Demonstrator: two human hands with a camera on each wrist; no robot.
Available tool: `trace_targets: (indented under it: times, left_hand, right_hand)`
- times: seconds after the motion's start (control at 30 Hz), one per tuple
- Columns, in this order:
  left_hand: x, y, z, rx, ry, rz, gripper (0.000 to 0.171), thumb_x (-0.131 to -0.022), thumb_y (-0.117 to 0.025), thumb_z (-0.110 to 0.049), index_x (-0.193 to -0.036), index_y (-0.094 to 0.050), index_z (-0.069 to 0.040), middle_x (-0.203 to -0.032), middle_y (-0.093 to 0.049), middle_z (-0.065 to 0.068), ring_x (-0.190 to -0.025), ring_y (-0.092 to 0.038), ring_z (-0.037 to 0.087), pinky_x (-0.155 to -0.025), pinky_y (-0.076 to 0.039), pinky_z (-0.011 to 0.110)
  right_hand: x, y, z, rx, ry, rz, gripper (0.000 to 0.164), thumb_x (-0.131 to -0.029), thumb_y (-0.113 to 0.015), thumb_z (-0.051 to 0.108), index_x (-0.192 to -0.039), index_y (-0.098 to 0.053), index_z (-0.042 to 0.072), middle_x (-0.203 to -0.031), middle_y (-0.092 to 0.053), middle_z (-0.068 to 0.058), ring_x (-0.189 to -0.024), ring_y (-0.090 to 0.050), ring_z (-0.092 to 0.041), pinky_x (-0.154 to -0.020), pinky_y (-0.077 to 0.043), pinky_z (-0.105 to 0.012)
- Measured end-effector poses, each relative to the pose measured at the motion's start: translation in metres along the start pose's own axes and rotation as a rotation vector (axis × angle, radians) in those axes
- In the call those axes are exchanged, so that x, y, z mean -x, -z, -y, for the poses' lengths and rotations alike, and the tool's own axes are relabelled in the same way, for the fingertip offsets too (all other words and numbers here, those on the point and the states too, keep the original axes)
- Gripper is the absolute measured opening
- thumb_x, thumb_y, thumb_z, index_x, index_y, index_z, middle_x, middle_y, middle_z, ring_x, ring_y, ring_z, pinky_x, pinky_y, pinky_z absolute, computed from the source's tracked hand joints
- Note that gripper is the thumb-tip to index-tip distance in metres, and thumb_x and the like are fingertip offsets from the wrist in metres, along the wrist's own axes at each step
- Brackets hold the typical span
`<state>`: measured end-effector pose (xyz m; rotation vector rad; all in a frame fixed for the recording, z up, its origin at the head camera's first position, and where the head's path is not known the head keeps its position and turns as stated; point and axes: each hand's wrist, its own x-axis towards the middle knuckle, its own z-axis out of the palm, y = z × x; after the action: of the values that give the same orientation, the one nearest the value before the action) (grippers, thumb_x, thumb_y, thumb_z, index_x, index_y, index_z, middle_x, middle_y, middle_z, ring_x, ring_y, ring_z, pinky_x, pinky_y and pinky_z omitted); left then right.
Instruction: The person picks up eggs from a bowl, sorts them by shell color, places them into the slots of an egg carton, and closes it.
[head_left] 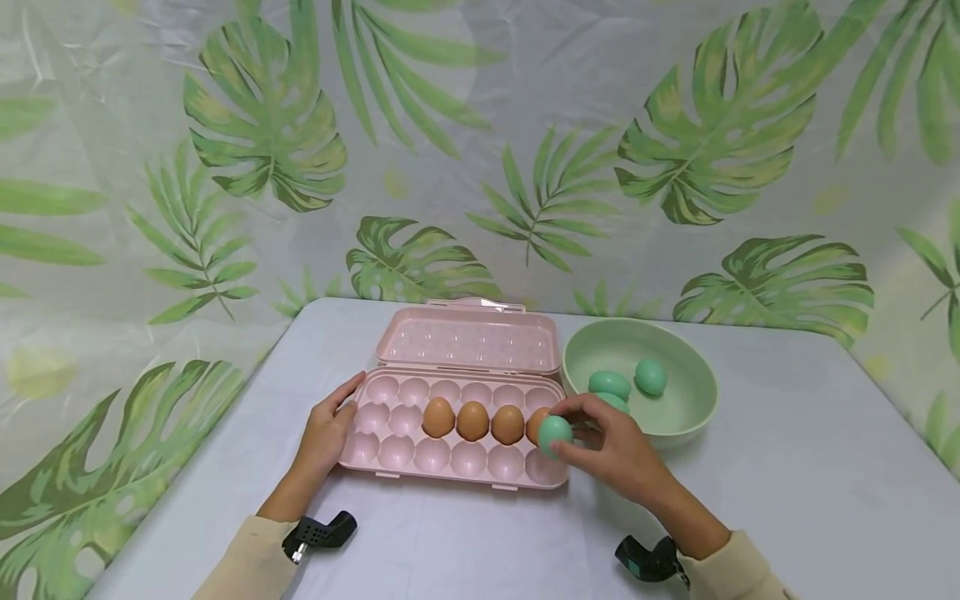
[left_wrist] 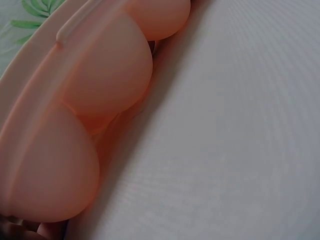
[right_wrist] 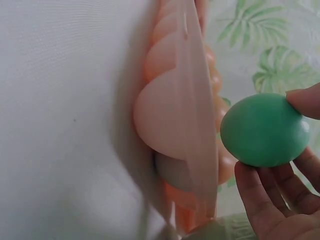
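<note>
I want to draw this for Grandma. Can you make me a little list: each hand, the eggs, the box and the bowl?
Left hand: grips left end of pink egg carton
Right hand: pinches green egg at carton's right end
Carton lid: open
Brown eggs: four, middle row; one partly hidden
Pale green bowl: right of carton; three green eggs visible inside

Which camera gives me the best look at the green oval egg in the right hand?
The right wrist view: the green oval egg appears large and close, with the fingers at its edge. The head view shows it smaller, pinched in the right hand. The left wrist view shows none of it.
</note>
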<state>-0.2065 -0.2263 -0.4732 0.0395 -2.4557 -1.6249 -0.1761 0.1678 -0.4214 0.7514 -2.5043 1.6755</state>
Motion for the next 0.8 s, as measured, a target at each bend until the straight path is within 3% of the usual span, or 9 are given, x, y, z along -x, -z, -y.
trace_targets:
  times: [0.37,0.8]
  left_hand:
    - [0.001,0.001,-0.002,0.052,-0.010,0.022,0.044,-0.100,-0.040,-0.007,-0.144,-0.045,-0.006,-0.150,-0.041,0.008,-0.142,-0.028,0.022,-0.116,-0.020,0.039]
    - [0.002,0.001,-0.004,0.027,0.005,0.007,0.044,-0.099,-0.041,-0.006,-0.143,-0.047,-0.008,-0.149,-0.043,0.007,-0.141,-0.030,0.021,-0.116,-0.022,0.040]
  right_hand:
    - [0.001,-0.004,-0.005,0.046,-0.001,0.032,0.036,-0.080,-0.078,0.016,-0.111,-0.062,0.009,-0.110,-0.063,0.000,-0.096,-0.064,-0.019,-0.085,-0.055,-0.032]
    - [0.000,-0.007,-0.010,0.073,0.017,0.047,0.036,-0.078,-0.079,0.013,-0.110,-0.063,0.011,-0.108,-0.063,0.002,-0.094,-0.063,-0.017,-0.086,-0.054,-0.031]
